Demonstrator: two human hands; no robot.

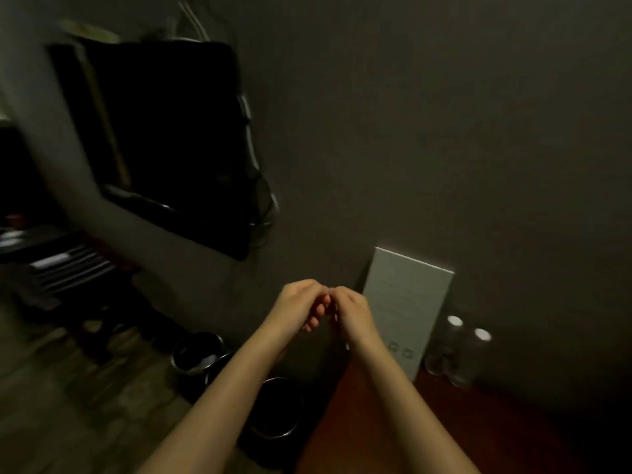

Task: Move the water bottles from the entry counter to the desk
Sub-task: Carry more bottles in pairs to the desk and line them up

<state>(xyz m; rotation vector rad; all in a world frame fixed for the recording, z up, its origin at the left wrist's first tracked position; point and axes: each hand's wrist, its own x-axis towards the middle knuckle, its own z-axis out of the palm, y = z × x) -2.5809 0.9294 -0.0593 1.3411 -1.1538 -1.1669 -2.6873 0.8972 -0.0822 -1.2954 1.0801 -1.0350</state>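
Observation:
Two clear water bottles with white caps, one and the other, stand upright side by side on a reddish-brown wooden surface against the wall at the right. My left hand and my right hand are raised together in mid-air to the left of the bottles. Their fingers are curled and the fingertips touch each other. Neither hand holds anything. The room is dim and the picture is blurred.
A pale grey card or box leans on the wall just left of the bottles. Two dark round bins stand on the floor below my arms. A black wall-mounted screen hangs at upper left, with cluttered shelves at far left.

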